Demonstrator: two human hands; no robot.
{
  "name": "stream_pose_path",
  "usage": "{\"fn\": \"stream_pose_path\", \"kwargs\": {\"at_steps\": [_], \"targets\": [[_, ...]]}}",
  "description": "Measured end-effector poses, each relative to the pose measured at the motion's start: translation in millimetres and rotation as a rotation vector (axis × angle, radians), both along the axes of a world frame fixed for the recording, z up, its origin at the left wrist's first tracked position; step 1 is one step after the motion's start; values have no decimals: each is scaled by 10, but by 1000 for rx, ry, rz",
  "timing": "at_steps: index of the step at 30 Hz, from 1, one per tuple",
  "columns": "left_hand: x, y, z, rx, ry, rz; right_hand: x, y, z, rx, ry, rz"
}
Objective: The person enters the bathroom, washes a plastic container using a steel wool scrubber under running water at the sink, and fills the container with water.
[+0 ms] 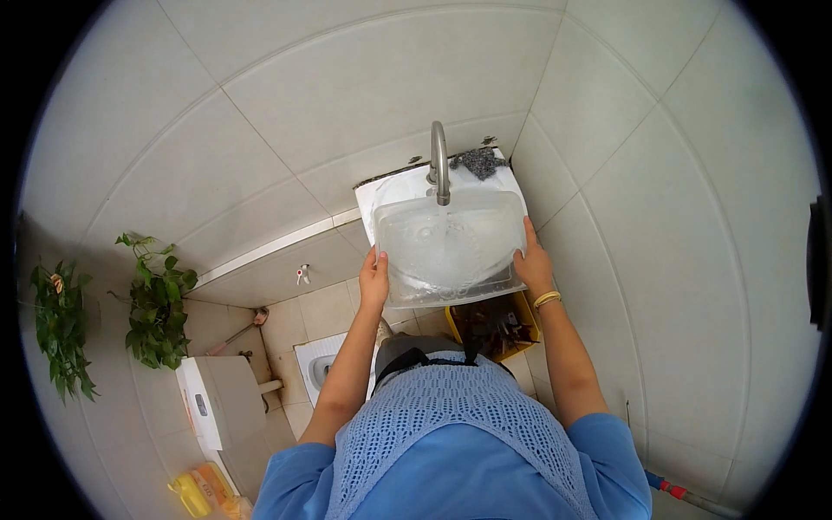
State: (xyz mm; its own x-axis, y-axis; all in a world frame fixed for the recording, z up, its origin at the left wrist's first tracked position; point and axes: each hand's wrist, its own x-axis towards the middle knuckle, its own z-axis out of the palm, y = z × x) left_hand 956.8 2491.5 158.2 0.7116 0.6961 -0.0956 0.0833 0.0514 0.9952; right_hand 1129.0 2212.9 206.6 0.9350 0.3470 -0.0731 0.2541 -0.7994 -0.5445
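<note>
A clear plastic bin (451, 291) rests over the white sink (394, 186), under the curved metal faucet (439, 160). Water runs from the spout into the bin, where the surface ripples. My left hand (374, 276) grips the bin's left edge, thumb toward the rim. On the opposite side my right hand (533, 260) holds the right edge, with a yellow bracelet on that wrist. A dark grey scrubber (479, 163) lies on the sink's back right corner.
Below the sink stands a yellow container (530, 318) with dark items inside. A squat toilet (319, 371) is set in the floor. At left are hanging plants (158, 303), a white cistern (221, 403) and a yellow package (195, 492). Tiled walls enclose the sink.
</note>
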Motion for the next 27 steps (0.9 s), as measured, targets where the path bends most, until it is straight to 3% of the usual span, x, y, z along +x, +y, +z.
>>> {"fn": "stream_pose_path", "kwargs": {"at_steps": [6, 27], "targets": [[1, 15, -58, 23, 4, 7, 17, -16, -108, 6, -100, 13], [10, 1, -6, -4, -29, -9, 29, -23, -112, 31, -78, 14]]}}
